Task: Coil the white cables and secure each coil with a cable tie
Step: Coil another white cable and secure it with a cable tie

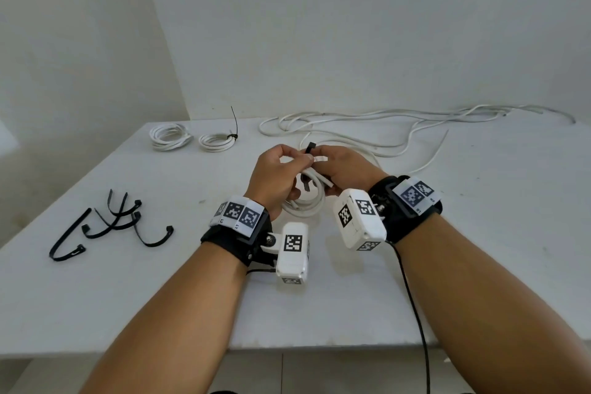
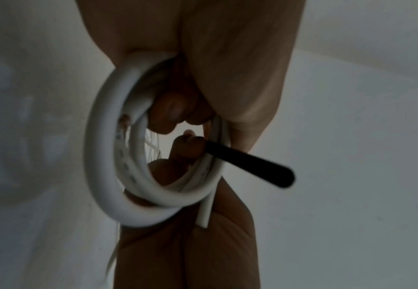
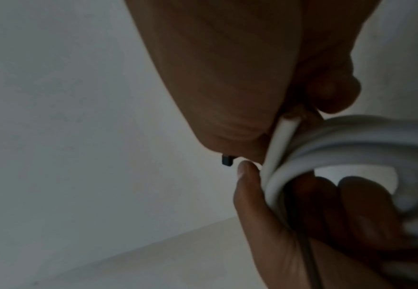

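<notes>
Above the middle of the white table [image 1: 479,233] I hold a small white cable coil [image 1: 305,201] between both hands. My left hand [image 1: 287,163] has its fingers curled round the coil's far side. My right hand [image 1: 326,163] grips the same spot and pinches a black cable tie [image 1: 311,148] against the strands. The tie's head pokes up between my thumbs. In the left wrist view the coil [image 2: 118,176] rings the fingers and the tie's tail [image 2: 252,166] sticks out to the right. The right wrist view shows the coil [image 3: 351,140], a loose cable end [image 3: 283,133] and the tie's head [image 3: 227,160].
Two finished coils lie at the back left: one [image 1: 171,136] with no visible tie, and one [image 1: 216,141] bound by a black tie. Loose white cables [image 1: 383,125] sprawl along the back right. Several spare black ties [image 1: 112,224] lie at the left. The table's front edge [image 1: 319,345] is near.
</notes>
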`<action>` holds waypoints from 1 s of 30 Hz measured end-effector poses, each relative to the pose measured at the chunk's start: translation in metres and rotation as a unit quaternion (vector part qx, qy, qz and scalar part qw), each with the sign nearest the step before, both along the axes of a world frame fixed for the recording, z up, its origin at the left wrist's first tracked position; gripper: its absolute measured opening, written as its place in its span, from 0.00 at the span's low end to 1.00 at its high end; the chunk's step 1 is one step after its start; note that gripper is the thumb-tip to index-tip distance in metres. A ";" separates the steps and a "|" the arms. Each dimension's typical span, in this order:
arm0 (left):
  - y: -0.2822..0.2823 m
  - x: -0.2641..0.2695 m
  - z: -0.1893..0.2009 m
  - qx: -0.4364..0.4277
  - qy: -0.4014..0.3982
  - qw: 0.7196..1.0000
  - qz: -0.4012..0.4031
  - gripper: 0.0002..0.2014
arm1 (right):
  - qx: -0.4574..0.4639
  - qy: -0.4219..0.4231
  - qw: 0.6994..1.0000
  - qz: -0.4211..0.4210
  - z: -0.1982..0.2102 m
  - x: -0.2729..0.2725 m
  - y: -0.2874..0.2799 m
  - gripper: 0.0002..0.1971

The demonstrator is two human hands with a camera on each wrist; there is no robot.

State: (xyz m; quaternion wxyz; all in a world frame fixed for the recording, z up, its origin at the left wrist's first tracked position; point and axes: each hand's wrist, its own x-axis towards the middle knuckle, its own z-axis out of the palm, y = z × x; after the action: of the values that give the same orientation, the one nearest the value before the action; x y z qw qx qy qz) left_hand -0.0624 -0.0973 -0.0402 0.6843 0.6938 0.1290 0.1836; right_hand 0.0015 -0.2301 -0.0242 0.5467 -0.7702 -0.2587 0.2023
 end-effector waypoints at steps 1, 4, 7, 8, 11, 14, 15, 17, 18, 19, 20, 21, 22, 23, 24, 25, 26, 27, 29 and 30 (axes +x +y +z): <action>-0.001 -0.001 0.000 -0.004 0.002 1.000 0.002 0.06 | 0.006 0.012 1.000 0.007 -0.001 -0.001 -0.001 0.20; 0.001 0.000 -0.001 -0.014 0.011 1.000 -0.009 0.07 | 0.068 0.072 0.995 0.001 -0.003 -0.003 -0.001 0.25; 0.004 -0.003 0.000 -0.033 0.019 0.999 -0.029 0.05 | 0.112 0.108 0.988 0.013 -0.007 -0.001 0.002 0.25; 0.005 -0.003 0.000 -0.043 0.019 0.998 -0.034 0.05 | 0.109 0.104 0.988 0.017 -0.007 -0.001 0.002 0.25; 0.009 -0.004 0.002 -0.062 0.021 0.998 -0.024 0.10 | 0.106 0.066 0.992 0.032 -0.004 -0.007 0.000 0.24; 0.014 -0.003 0.002 -0.084 0.023 0.996 -0.006 0.11 | 0.098 -0.006 0.994 0.051 -0.003 -0.011 -0.001 0.24; 0.016 -0.003 0.002 -0.093 0.024 0.995 0.002 0.10 | 0.089 -0.029 0.994 0.057 -0.004 -0.011 -0.001 0.24; 0.021 -0.003 0.002 -0.099 0.031 0.994 0.030 0.10 | 0.065 -0.079 0.992 0.077 -0.003 -0.013 -0.001 0.24; 0.025 -0.002 0.002 -0.102 0.035 0.993 0.046 0.11 | 0.049 -0.117 0.988 0.088 -0.003 -0.013 -0.002 0.24; 0.027 -0.002 0.002 -0.111 0.037 0.991 0.060 0.12 | 0.031 -0.166 0.981 0.092 -0.003 -0.014 -0.002 0.23; 0.030 -0.002 0.003 -0.123 0.038 0.989 0.070 0.12 | 0.015 -0.218 0.972 0.089 -0.003 -0.013 -0.002 0.23; 0.031 -0.003 0.003 -0.132 0.037 0.987 0.078 0.11 | 0.007 -0.258 0.963 0.082 -0.002 -0.012 -0.002 0.23; 0.032 -0.003 0.004 -0.138 0.037 0.986 0.084 0.11 | 0.007 -0.281 0.956 0.078 -0.002 -0.012 -0.002 0.22; 0.032 -0.003 0.005 -0.140 0.038 0.985 0.089 0.11 | 0.006 -0.294 0.952 0.080 -0.001 -0.012 -0.003 0.20; 0.032 -0.004 0.005 -0.139 0.037 0.985 0.093 0.11 | 0.004 -0.303 0.949 0.088 -0.001 -0.012 -0.003 0.18; 0.031 -0.004 0.006 -0.135 0.036 0.986 0.096 0.11 | 0.002 -0.312 0.945 0.093 -0.002 -0.012 -0.003 0.16; 0.030 -0.004 0.005 -0.129 0.032 0.986 0.101 0.12 | 0.006 -0.323 0.942 0.094 -0.003 -0.012 -0.002 0.13; 0.029 -0.005 0.005 -0.120 0.027 0.987 0.105 0.12 | 0.019 -0.335 0.938 0.087 -0.004 -0.013 0.000 0.11; 0.025 -0.005 0.003 -0.086 0.015 0.990 0.108 0.13 | 0.066 -0.349 0.933 0.050 -0.005 -0.014 0.004 0.06; 0.022 -0.005 0.003 -0.062 0.012 0.992 0.106 0.12 | 0.093 -0.349 0.932 0.025 -0.005 -0.014 0.005 0.03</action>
State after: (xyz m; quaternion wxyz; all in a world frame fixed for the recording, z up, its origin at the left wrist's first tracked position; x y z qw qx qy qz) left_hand -0.0674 -0.0750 -0.0376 0.7010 0.6344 0.2212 0.2389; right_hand -0.0123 -0.2251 -0.0291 0.4855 -0.7315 -0.4701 -0.0909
